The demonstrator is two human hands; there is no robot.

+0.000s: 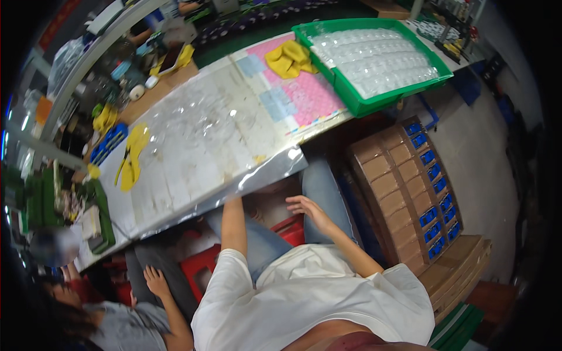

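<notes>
My right hand [308, 211] is held over my lap beside the table's front edge, its fingers stretched out and apart with nothing in them. My left forearm [234, 225] reaches up to the table edge. The left hand itself is hidden under the edge, so its fingers do not show. Above both arms is the white table [193, 167], with a clear sheet hanging over its front. Scattered clear plastic pieces [205, 120] lie on its top. Green-handled pliers [124, 166] rest on a yellow cloth [137, 146] toward the left.
A green tray [358, 109] with rows of clear plastic parts stands at the far right, next to a crumpled yellow cloth [288, 59]. Right of my knee sits a divided cardboard box [383, 184] partly filled with blue items. Another person's hand [156, 282] is at left.
</notes>
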